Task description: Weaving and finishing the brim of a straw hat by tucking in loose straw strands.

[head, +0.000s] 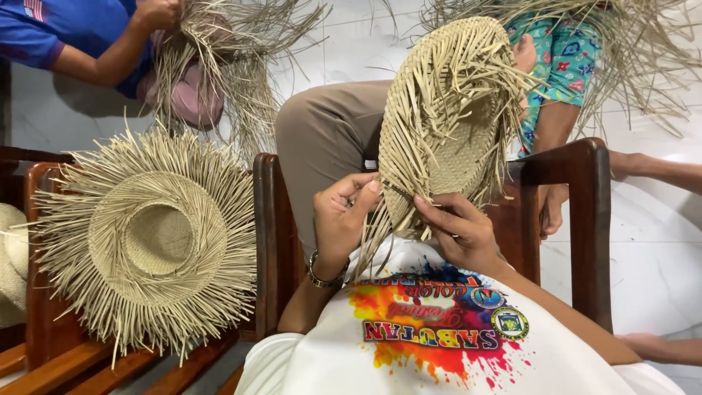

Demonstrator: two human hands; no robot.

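Observation:
I hold a half-woven straw hat (450,110) upright in front of me, with loose strands sticking out all around its rim. My left hand (342,216) pinches strands at the hat's lower left edge; a beaded bracelet sits on that wrist. My right hand (461,230) grips the lower edge of the brim from the right, fingers curled over the weave. My knee in tan trousers (325,139) is behind the hat.
A second unfinished straw hat (153,238) lies on a wooden chair (51,351) at left. Wooden armrests (267,234) flank me. A person in blue (80,33) works straw at top left; another in a patterned garment (559,66) sits at top right.

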